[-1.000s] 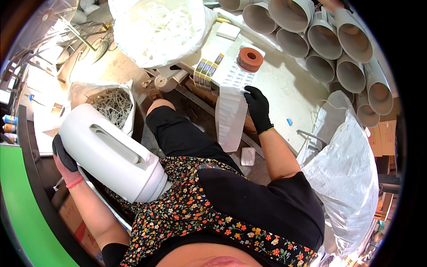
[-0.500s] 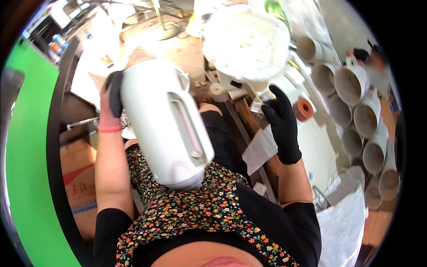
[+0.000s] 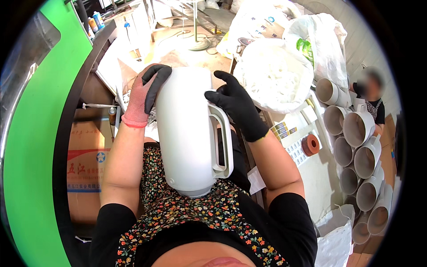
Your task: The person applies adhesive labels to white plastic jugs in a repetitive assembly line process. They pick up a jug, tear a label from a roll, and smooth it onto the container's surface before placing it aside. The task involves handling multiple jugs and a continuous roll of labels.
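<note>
A pale grey-white plastic jug (image 3: 184, 129) with a long side handle (image 3: 227, 142) lies lengthwise over my lap. Its narrower end points toward my body, against the flowered apron. My left hand (image 3: 146, 95), in a pink glove with black coating, grips the jug's far left side, fingers curled over the edge. At the far right side, just above the handle, is my right hand (image 3: 238, 104) in a black glove. Its thumb and forefinger are apart, the thumb close to the jug's wall; whether it touches cannot be made out.
Similar jugs (image 3: 358, 127) are stacked at the right, open ends toward me. A white-lined tub (image 3: 273, 73) of small white pieces stands ahead. A brown tape roll (image 3: 310, 145) lies on the white surface. Left are a green panel (image 3: 35, 147) and a cardboard box (image 3: 89, 178). Another person (image 3: 373, 95) is far right.
The jug has turned more upright in view and shifted right. My right hand has moved left to the jug's far right side. My left hand still grips it. The view has tilted up.
</note>
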{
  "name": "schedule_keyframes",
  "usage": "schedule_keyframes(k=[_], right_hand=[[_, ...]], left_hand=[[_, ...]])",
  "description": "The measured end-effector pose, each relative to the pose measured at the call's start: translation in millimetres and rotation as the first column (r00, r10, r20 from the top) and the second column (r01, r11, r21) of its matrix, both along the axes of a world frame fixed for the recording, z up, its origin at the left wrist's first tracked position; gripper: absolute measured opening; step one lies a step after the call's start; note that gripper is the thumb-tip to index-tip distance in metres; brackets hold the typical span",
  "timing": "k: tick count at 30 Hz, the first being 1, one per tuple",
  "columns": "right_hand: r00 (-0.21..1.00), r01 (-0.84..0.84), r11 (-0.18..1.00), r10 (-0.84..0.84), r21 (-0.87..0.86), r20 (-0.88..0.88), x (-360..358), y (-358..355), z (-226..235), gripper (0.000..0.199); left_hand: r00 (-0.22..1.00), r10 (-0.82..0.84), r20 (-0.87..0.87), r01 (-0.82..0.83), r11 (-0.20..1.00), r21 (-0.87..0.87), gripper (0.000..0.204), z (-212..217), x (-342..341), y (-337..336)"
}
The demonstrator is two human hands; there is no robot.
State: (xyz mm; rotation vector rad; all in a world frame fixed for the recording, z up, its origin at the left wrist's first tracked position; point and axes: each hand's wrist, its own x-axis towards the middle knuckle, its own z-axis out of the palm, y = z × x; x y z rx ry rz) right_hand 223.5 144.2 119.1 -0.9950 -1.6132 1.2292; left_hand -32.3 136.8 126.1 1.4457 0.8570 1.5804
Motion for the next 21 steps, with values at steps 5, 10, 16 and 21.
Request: schedule_keyframes(k=[5, 10, 16, 21], right_hand=[[0.988, 0.049, 0.994, -0.062, -0.094, -0.142, 33, 19, -71, 0.056], [0.441, -0.428, 0.847, -0.109, -0.316, -0.891, 35, -29, -65, 0.035], [0.851, -0.101, 0.994, 0.113, 0.052, -0.512, 40, -19, -108, 0.032], [0.771, -0.360, 0.719, -0.130, -0.595, -0.623, 44, -48, -86, 0.030]], left_hand=[[0.993, 0.119, 0.007, -0.119, 0.990, 0.076, 0.021, -14, -38, 28], [0.998, -0.063, -0.001, 0.057, 0.917, -0.394, 0.034, -45, -68, 37], [0.936, -0.268, -0.226, 0.194, 0.933, -0.304, 0.045, -16, 8, 16], [0.862, -0.298, -0.409, 0.257, 0.954, -0.154, 0.038, 16, 75, 47]])
